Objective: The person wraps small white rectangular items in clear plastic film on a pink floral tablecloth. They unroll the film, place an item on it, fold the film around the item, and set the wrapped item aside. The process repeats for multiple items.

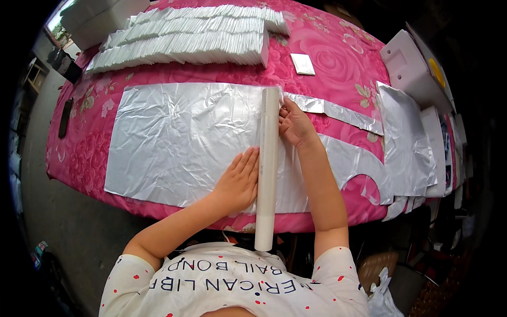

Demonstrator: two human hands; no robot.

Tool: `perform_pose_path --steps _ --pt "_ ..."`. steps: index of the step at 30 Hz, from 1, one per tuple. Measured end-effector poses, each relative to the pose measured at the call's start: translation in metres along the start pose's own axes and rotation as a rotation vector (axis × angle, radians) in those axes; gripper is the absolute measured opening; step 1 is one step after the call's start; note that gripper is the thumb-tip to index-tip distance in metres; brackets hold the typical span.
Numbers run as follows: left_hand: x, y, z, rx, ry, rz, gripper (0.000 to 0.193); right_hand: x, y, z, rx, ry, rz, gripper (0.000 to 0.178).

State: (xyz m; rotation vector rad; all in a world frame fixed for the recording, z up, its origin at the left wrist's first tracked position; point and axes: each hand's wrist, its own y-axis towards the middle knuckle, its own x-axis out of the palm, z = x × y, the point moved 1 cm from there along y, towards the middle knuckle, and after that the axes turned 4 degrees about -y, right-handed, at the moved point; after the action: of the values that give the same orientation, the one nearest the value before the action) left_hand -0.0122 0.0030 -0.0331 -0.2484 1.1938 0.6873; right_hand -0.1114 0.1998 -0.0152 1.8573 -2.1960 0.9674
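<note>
A silver plastic apron [169, 142] lies spread over the table, its cut-out curved side and strap [348, 116] reaching right. Across it, running far to near, rests a long white tube [268, 174] whose near end overhangs the table edge. My left hand [240, 179] lies flat on the plastic with fingers stretched, fingertips against the tube's left side. My right hand [296, 122] is at the tube's far right side, fingers curled in beside the apron's far edge. Whether plastic is pinched in those fingers is hidden.
Rows of folded silver packets [185, 45] stand at the far left; a single packet [302, 64] lies farther right. More silver sheets [406, 142] and a white foam box [409, 63] sit at the right. A dark bottle [64, 64] and a black object [66, 118] are at the left edge.
</note>
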Motion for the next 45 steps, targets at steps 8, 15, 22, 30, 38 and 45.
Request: perform_pose_path --steps 8,15,22,30,38,45 --pt "-0.004 -0.001 0.001 -0.019 0.01 -0.033 0.066 -0.08 0.026 -0.057 -0.441 0.63 0.066 0.027" --pt "-0.01 -0.002 0.003 -0.013 -0.06 -0.022 0.075 -0.041 -0.033 -0.143 -0.716 0.25 0.151 0.031" --pt "-0.009 -0.002 0.003 0.019 -0.051 -0.029 0.077 0.119 -0.011 0.004 -0.759 -0.632 -0.162 0.038" --pt "-0.007 -0.009 0.001 0.033 -0.082 0.098 0.067 0.167 -0.09 0.065 -0.954 -1.893 -0.215 0.062" --pt "-0.016 -0.006 0.005 0.017 -0.111 0.009 0.077 0.127 -0.257 -0.062 -1.72 -0.245 -0.532 0.03" --pt "-0.016 -0.009 0.001 0.002 -0.084 0.013 0.08 0.129 -0.275 -0.07 -1.78 -0.236 -0.252 0.019"
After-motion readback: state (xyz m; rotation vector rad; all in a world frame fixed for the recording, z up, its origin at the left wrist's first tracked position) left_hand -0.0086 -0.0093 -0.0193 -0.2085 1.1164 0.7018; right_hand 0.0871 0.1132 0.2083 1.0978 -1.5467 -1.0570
